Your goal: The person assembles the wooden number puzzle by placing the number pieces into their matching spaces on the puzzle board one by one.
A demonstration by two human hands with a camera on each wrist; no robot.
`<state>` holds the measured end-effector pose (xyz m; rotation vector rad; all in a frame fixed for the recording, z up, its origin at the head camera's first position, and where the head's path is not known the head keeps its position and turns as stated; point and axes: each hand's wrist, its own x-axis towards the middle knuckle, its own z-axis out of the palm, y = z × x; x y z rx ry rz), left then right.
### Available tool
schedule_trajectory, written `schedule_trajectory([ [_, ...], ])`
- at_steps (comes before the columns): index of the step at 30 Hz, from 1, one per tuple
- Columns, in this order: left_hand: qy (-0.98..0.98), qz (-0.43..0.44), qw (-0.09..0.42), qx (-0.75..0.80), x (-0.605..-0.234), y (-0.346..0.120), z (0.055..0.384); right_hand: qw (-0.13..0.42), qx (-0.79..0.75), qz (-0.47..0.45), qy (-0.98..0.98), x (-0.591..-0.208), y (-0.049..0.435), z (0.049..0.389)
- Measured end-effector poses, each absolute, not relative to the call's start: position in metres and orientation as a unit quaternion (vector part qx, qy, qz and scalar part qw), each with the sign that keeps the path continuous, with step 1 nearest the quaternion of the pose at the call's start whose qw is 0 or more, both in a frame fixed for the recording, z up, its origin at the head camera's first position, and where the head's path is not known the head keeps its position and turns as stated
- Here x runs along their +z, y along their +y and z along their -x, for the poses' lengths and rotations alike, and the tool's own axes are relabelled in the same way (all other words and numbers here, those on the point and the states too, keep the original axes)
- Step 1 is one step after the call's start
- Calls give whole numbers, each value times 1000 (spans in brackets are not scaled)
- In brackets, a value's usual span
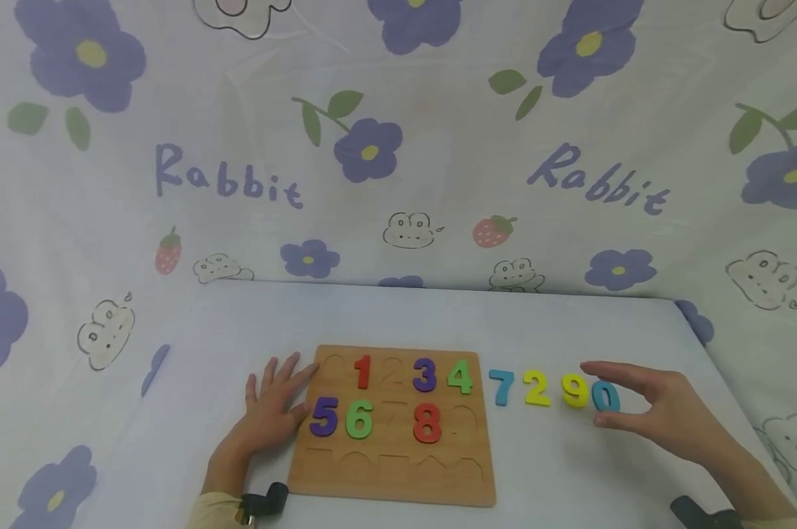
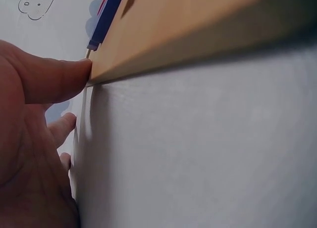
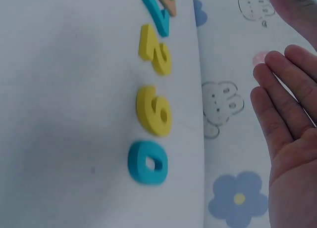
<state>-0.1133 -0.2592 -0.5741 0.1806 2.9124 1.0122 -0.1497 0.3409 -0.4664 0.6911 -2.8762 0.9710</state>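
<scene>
A wooden number board [image 1: 398, 486] lies on the white table. Its left edge meets my left hand [image 1: 271, 417], whose fingers are spread, and in the left wrist view the thumb [image 2: 62, 79] touches the board's side. Seated on the board are a red 1 [image 1: 363, 372], purple 3 [image 1: 424, 375], green 4 [image 1: 460, 378], purple 5 [image 1: 324, 417], green 6 [image 1: 359, 419] and red 8 [image 1: 427, 423]. My right hand [image 1: 676, 411] hovers by a blue 0 [image 3: 142, 168] and a yellow 9 [image 3: 143, 112], thumb and fingers apart, holding nothing.
Between the board and the 9 lie a blue 7 [image 1: 502, 386] and a yellow 2 [image 1: 537, 388], in one row with the 9 and 0. Several recesses in the board hold no number. Behind the table [image 1: 438, 316] hangs a patterned cloth [image 1: 438, 95].
</scene>
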Motion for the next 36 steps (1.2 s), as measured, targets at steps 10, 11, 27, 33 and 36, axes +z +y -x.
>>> schedule_trajectory([
  [10,935,-65,34,348,-560,-256,110,24,255,-176,-950,-471,388,147],
  [11,936,-64,37,344,-560,-256,110,25,252,-172,-952,-472,392,147],
  [27,938,-61,31,341,-564,-258,108,-23,266,-98,-959,-508,399,153],
  [33,940,-48,54,333,-564,-259,111,-26,281,-80,-956,-530,394,160],
  [36,939,-55,36,338,-571,-260,113,-28,282,-75,-956,-538,394,165],
])
